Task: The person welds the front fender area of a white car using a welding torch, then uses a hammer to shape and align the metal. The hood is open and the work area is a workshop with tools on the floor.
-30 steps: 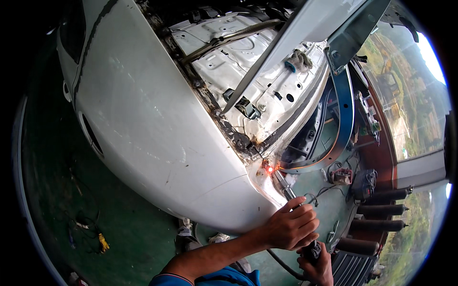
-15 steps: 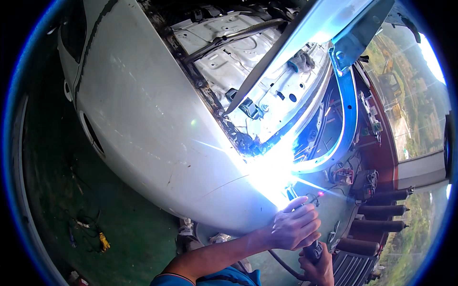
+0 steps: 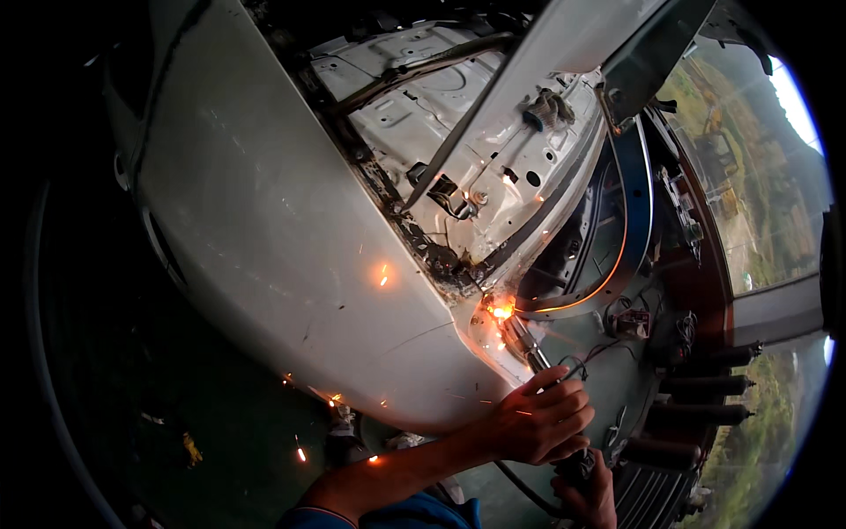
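Observation:
A welding torch (image 3: pixel 526 344) points up and left at a corner of the white car body (image 3: pixel 291 256). Its tip is at a small glowing orange weld spot (image 3: pixel 500 310), with sparks flying from it. My left hand (image 3: pixel 545 414) is closed round the front of the torch handle, its forearm crossing beside the car's edge. Lower down, my right hand (image 3: pixel 589 495) grips the rear of the handle, its fingers partly hidden. A curved metal strip (image 3: pixel 636 203) runs down to the weld area, reflecting orange along its inner edge.
Above the weld, a raised panel (image 3: pixel 546 70) slants over the opened white compartment, where a glove (image 3: pixel 548 110) lies. Several gas cylinders (image 3: pixel 705 385) lie at the right. A dark hose (image 3: pixel 529 489) hangs beside my hands. A yellow object (image 3: pixel 191 450) is on the green floor.
The blinding blue-white arc has gone out, leaving an orange glow and scattered sparks, and the scene is darker. Both hands keep nearly the same place on the torch.

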`<state>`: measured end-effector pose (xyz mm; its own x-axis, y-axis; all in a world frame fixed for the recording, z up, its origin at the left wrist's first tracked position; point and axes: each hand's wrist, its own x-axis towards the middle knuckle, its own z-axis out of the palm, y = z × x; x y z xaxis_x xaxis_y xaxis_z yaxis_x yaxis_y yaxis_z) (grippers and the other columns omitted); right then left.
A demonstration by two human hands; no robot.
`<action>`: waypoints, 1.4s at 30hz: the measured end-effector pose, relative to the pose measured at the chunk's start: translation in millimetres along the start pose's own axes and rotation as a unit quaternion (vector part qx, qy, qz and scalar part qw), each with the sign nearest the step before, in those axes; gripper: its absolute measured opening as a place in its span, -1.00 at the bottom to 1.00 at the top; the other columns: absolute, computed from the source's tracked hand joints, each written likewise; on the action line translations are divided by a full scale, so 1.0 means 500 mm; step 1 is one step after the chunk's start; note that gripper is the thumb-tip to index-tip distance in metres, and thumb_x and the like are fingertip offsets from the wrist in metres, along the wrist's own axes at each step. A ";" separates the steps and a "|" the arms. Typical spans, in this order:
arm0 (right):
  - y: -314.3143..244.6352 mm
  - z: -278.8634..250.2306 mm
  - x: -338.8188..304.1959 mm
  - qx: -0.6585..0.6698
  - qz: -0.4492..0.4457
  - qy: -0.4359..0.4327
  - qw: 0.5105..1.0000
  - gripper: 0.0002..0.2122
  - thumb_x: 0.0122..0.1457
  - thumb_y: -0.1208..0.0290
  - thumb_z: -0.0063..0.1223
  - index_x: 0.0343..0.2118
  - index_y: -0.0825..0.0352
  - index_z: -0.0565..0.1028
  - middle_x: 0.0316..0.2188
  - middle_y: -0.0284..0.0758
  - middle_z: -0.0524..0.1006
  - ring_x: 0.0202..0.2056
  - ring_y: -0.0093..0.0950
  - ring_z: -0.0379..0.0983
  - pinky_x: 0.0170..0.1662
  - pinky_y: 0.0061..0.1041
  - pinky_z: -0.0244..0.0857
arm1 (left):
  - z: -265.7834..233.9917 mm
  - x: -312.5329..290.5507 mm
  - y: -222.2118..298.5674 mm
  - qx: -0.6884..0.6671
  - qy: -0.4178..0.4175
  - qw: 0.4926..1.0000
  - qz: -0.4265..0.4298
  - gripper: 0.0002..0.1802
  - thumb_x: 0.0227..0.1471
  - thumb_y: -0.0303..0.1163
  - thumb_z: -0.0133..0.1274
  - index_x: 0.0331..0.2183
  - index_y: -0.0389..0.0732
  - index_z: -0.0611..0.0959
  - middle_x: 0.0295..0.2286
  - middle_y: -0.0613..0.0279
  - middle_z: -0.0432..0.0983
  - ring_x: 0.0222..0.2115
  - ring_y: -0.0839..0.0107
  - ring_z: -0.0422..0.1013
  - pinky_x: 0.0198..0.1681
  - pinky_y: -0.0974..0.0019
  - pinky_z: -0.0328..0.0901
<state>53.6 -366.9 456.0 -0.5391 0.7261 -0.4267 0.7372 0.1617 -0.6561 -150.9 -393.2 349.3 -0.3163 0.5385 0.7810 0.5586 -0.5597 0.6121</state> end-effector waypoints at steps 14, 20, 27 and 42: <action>-0.034 -0.003 0.006 -0.040 0.020 -0.017 0.999 -0.65 0.11 0.49 0.20 -0.03 0.41 0.44 -0.22 -0.24 0.64 -0.19 -0.50 0.54 -0.05 -0.46 0.38 | 0.000 0.001 0.000 0.034 0.001 0.999 -0.005 -0.71 0.20 -0.15 -0.01 -0.29 -0.18 0.57 -0.31 0.22 0.51 -0.18 0.26 0.47 0.17 0.05 0.12; -0.039 0.000 0.010 -0.045 0.008 -0.012 0.999 -0.67 0.12 0.50 0.20 -0.05 0.42 0.45 -0.25 -0.24 0.64 -0.21 -0.50 0.54 -0.08 -0.46 0.39 | -0.002 0.001 0.000 0.032 0.001 0.999 -0.013 -0.75 0.19 -0.18 0.00 -0.30 -0.17 0.56 -0.32 0.22 0.49 -0.18 0.26 0.46 0.19 0.05 0.10; -0.038 0.005 0.013 -0.041 -0.008 -0.011 0.999 -0.69 0.12 0.49 0.20 -0.08 0.41 0.44 -0.29 -0.25 0.63 -0.26 -0.52 0.52 -0.13 -0.47 0.39 | -0.006 0.002 0.000 0.029 0.004 0.999 -0.021 -0.76 0.18 -0.19 -0.01 -0.30 -0.18 0.56 -0.31 0.22 0.49 -0.17 0.25 0.46 0.23 0.04 0.06; -0.031 0.007 0.014 -0.084 0.013 0.003 0.996 -0.67 0.12 0.46 0.23 -0.07 0.41 0.44 -0.36 -0.27 0.61 -0.31 -0.52 0.53 -0.19 -0.45 0.42 | 0.006 0.004 -0.013 -0.013 0.034 0.999 -0.012 -0.77 -0.07 -0.30 0.21 -0.40 -0.23 0.57 -0.38 0.18 0.44 -0.20 0.21 0.45 0.10 -0.03 0.26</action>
<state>36.9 -366.5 461.2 -0.5158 0.7362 -0.4381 0.8093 0.2509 -0.5311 -153.1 -386.6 346.6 -0.3810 0.5087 0.7720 0.5309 -0.5633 0.6332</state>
